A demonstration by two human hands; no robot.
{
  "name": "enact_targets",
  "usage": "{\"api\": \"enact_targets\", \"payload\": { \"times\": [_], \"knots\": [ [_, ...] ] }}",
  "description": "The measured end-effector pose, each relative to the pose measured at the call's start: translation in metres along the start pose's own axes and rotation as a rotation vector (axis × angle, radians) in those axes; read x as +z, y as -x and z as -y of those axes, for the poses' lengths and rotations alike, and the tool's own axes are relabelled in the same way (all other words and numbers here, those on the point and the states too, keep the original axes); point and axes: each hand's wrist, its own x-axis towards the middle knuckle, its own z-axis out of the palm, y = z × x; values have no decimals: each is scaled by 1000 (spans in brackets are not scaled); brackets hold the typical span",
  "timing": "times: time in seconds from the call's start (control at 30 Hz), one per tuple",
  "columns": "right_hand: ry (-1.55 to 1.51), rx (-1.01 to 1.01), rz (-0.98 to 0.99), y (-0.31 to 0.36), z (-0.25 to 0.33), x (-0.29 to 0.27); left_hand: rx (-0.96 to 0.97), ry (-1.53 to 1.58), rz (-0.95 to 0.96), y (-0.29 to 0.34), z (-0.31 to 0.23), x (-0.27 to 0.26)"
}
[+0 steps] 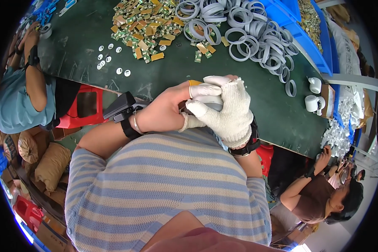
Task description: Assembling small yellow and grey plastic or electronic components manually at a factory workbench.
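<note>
Hands pressed together at chest: left hand (pixel 166 110) and gloved right hand (pixel 231 111) pinching grey ring (pixel 210 102)

a small assembly workshop: a dark green worktable (pixel 164 67) heaped with circuit boards (pixel 145 25) and grey rings (pixel 248 29) at top, blue bins (pixel 311 46) upper right, co-workers seated alongside.

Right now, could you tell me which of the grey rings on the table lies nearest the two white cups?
The lone grey ring at the pile's right end, lying flat just left of the white cups; the other rings sit heaped further up the green table.
</note>
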Motion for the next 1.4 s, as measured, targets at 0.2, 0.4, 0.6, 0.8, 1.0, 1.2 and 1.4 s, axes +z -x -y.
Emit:
{"api": "enact_targets", "payload": {
  "times": [0.2, 0.4, 0.6, 0.8, 1.0, 1.2, 1.4],
  "knots": [
    [-281, 290, 4, 5, -12, 2, -45, -80, 14, -1, -13, -4],
    [50, 560, 118, 4, -62, -36, -24, -1375, -323, -5, -7, -91],
    [285, 176, -182, 5, -40, -36, 61, -1320, -261, -16, -2, -114],
    [477, 143, -47, 39, -15, -10, -266, -200, -420, -14, -9, -75],
    [249, 127, -111, 33, -17, -18, -387, 430, -268, -14, 0, -37],
    [-295, 114, 49, 11, -13, -20, -297, 337, -134, -5, -7, -17],
    [-302, 108, 160, 6, -17, -25, -346, 205, -66, 1, -13, -15]
  ]
}}
